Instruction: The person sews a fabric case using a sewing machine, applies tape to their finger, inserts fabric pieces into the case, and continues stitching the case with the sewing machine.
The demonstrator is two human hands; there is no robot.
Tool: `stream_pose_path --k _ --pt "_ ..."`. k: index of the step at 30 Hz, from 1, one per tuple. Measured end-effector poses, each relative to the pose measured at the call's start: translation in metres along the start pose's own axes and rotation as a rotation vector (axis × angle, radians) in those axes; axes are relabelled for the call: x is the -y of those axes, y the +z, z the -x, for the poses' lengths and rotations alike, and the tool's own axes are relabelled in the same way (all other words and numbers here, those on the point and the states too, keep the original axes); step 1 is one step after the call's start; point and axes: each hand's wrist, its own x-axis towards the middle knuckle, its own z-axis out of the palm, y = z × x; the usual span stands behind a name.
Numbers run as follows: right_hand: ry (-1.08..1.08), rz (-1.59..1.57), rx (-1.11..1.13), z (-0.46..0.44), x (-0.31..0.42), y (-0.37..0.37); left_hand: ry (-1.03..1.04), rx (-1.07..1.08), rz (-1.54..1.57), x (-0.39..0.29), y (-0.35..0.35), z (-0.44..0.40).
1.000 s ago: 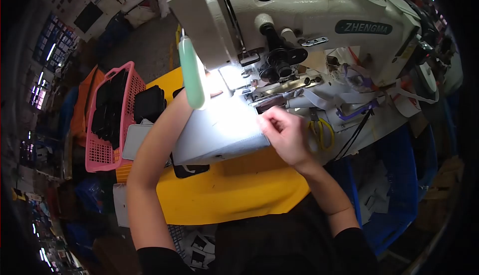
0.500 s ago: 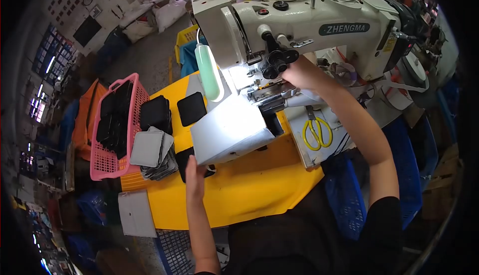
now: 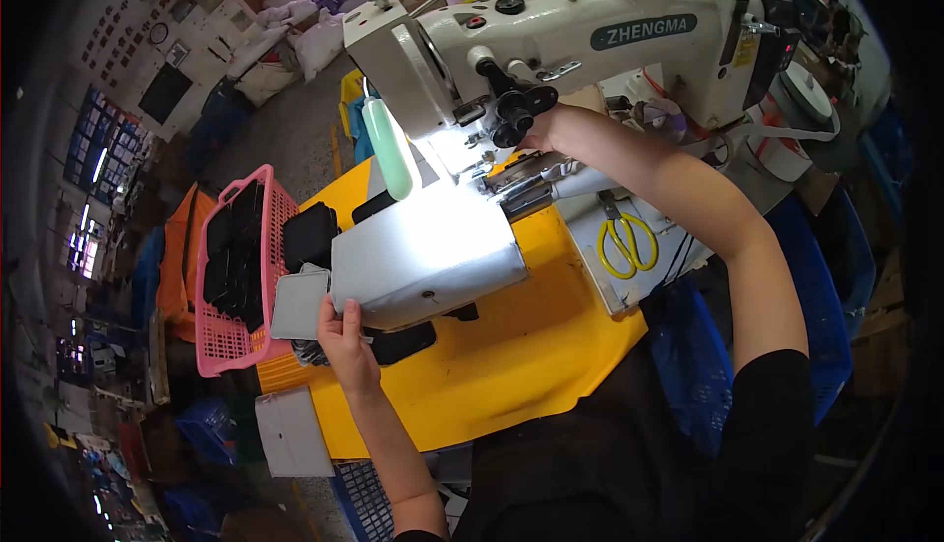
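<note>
A silver-white, box-shaped piece point(image 3: 423, 257) sits with its right end at the sewing machine's point(image 3: 580, 45) needle area, brightly lit by the lamp. At its lower left corner is my left hand point(image 3: 349, 350), thumb and finger closed on the edge. My right hand point(image 3: 546, 131) reaches in behind the machine's black knobs point(image 3: 516, 114), near the needle; its fingertips are mostly hidden. Beside my left hand lies a stack of grey square pieces point(image 3: 300, 306). A black flat piece point(image 3: 403, 343) shows under the box-shaped piece.
A pink basket point(image 3: 280, 210) of black pieces stands left, beside a black stack point(image 3: 310, 235). Yellow-handled scissors point(image 3: 627, 247) lie on the machine bed. The green-white lamp point(image 3: 389, 149) hangs over the yellow table cover point(image 3: 492, 385). Blue crates point(image 3: 801, 286) stand at the right.
My left hand has moved left and now grips the corner of the box-shaped piece, which has turned to show more of its front side. My right hand stays by the needle area.
</note>
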Motion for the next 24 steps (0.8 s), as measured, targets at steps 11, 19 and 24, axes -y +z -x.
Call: stream_pose_path --k 11,19,24 --pt "-0.728 1.015 -0.14 -0.012 -0.035 -0.036 -0.048 -0.043 0.035 0.006 0.003 -0.014" --pt "-0.765 0.628 -0.535 0.173 -0.073 0.038 -0.09 -0.074 0.012 0.017 -0.003 -0.017" --pt "-0.85 0.666 -0.219 0.114 -0.137 0.046 -0.115 -0.059 -0.023 0.013 -0.007 -0.031"
